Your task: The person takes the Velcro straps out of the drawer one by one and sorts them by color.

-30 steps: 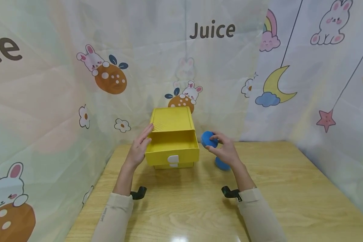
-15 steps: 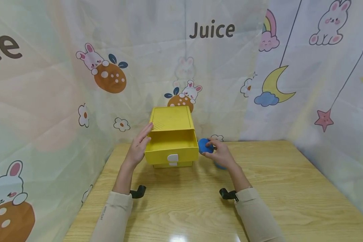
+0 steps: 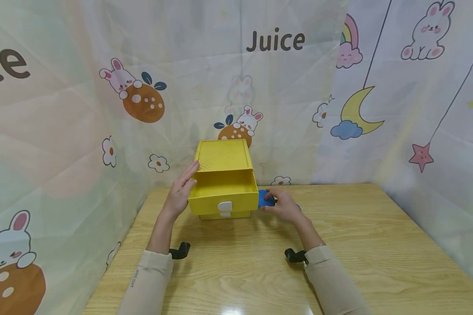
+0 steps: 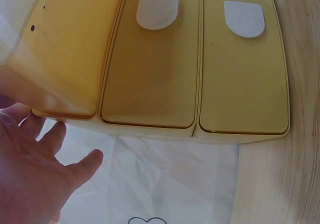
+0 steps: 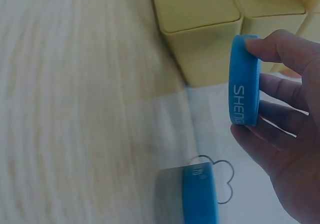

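Note:
A yellow drawer unit stands at the back of the table, its top drawer pulled out. No contents show in the visible part of that drawer. My left hand lies along the unit's left side with extended fingers. At the right side, my right hand pinches a blue disc between thumb and fingertips; white letters run round its edge. In the head view the fingers partly cover that disc. A second blue disc sits on the table by the right hand, almost hidden in the head view.
Lower drawers with white handles are closed. A printed cloth hangs behind and on both sides of the wooden table. A black camera mount sits on each wrist.
My right hand has brought the blue disc down and slightly left, beside the drawer unit's right side, covering more of the second disc. The left hand has stayed in place.

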`<move>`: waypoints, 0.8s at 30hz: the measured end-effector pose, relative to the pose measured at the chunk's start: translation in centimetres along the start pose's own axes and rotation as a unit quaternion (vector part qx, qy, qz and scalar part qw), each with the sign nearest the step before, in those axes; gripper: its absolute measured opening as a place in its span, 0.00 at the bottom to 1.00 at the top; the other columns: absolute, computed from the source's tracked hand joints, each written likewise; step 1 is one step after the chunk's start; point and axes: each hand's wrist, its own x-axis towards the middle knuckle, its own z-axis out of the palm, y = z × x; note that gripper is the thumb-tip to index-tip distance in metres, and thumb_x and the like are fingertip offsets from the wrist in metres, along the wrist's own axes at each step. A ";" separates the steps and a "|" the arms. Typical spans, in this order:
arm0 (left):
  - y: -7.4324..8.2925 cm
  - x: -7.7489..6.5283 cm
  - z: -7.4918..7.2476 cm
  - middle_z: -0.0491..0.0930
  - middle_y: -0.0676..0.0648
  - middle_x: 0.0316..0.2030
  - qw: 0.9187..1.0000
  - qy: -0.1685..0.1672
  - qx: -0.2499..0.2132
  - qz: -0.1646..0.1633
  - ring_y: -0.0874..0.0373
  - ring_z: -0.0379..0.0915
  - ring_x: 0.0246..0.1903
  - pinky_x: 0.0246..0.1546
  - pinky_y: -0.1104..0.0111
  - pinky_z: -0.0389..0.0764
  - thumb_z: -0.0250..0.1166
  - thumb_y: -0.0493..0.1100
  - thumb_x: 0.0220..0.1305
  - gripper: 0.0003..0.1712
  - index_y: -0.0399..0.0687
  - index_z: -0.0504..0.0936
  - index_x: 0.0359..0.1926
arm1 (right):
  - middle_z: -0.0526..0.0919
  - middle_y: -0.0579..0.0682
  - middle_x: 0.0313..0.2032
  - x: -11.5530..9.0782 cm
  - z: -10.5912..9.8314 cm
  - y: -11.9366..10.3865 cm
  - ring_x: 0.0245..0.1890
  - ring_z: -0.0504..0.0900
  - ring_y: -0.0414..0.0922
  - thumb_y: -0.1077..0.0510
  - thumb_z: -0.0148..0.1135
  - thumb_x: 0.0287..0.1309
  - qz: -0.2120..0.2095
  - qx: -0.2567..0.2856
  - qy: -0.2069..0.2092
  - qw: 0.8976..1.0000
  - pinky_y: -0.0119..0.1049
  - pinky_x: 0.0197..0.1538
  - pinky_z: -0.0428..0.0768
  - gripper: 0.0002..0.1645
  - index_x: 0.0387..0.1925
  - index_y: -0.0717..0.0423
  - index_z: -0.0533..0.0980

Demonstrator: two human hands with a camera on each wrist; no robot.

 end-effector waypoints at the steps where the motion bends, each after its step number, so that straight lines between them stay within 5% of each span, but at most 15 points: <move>1: -0.2 0.0 0.0 0.51 0.41 0.82 1.000 0.001 0.000 0.001 0.48 0.41 0.83 0.81 0.47 0.45 0.44 0.34 0.82 0.29 0.37 0.59 0.79 | 0.72 0.65 0.71 0.0 0.1 0.1 0.70 0.73 0.65 0.57 0.77 0.58 0.005 -0.003 -0.005 1.000 0.57 0.63 0.81 0.17 0.46 0.60 0.83; 8: -1.3 0.1 -0.2 0.53 0.49 0.82 1.000 0.005 0.003 0.010 0.56 0.43 0.82 0.82 0.49 0.47 0.45 0.35 0.82 0.29 0.46 0.62 0.80 | 0.73 0.67 0.71 -0.1 0.4 0.9 0.67 0.75 0.64 0.55 0.77 0.58 0.017 -0.009 -0.020 1.000 0.58 0.65 0.78 0.17 0.45 0.58 0.83; 24: -1.2 0.2 -0.2 0.54 0.48 0.82 1.000 0.007 0.007 0.013 0.55 0.43 0.83 0.82 0.48 0.47 0.45 0.34 0.81 0.29 0.45 0.62 0.79 | 0.73 0.65 0.71 -0.4 0.8 1.9 0.68 0.76 0.62 0.54 0.76 0.59 0.041 -0.049 -0.051 0.997 0.60 0.68 0.75 0.19 0.48 0.58 0.82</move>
